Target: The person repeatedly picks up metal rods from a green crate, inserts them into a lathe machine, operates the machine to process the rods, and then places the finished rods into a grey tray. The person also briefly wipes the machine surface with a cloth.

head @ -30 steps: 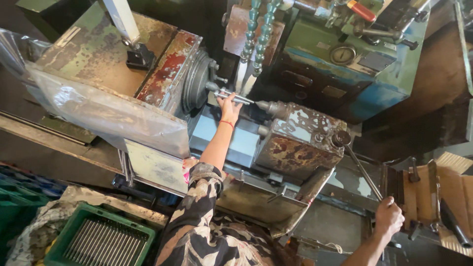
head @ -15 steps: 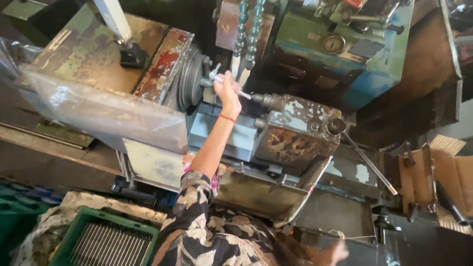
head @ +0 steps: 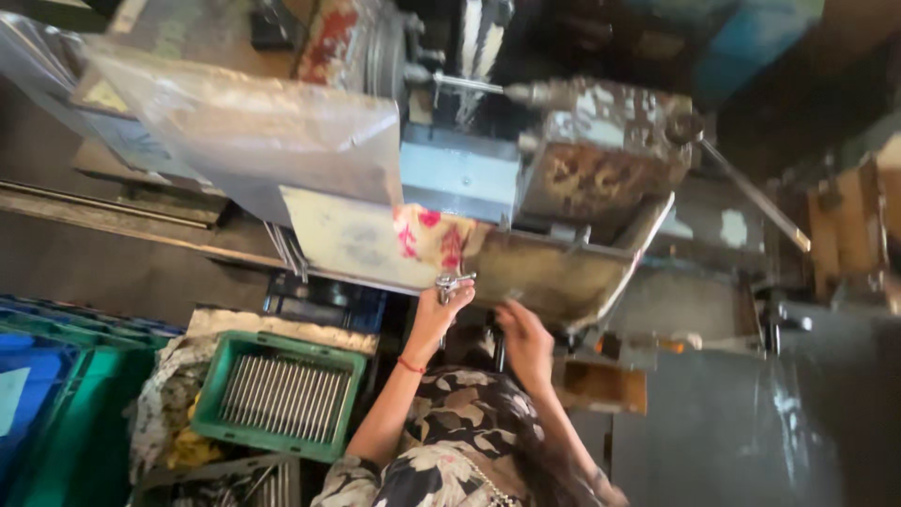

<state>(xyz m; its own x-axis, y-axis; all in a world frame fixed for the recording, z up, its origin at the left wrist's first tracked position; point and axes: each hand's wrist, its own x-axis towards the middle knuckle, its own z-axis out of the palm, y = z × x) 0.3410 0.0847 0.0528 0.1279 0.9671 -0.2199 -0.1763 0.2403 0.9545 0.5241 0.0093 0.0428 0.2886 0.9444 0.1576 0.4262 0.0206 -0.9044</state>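
Note:
My left hand (head: 441,310) is raised below the lathe's chip tray (head: 563,272) and grips a small shiny metal key-like tool (head: 452,281). My right hand (head: 524,338) sits just beside it, fingers curled near a dark upright handle (head: 497,349); whether it holds anything is unclear. Above, a thin metal rod (head: 466,84) sticks out of the lathe chuck (head: 385,56) toward the rusty tailstock (head: 601,141). The frame is blurred.
A green crate (head: 235,413) filled with several metal rods stands at lower left, next to blue crates (head: 38,376). A clear plastic sheet (head: 244,122) covers the lathe headstock. A long lever (head: 751,202) juts right from the tailstock. Wooden pieces (head: 845,235) stand at right.
My left hand has come down from the chuck to below the tray, carrying the metal tool. My right hand has moved in from the lower right to beside it. The view has tilted down.

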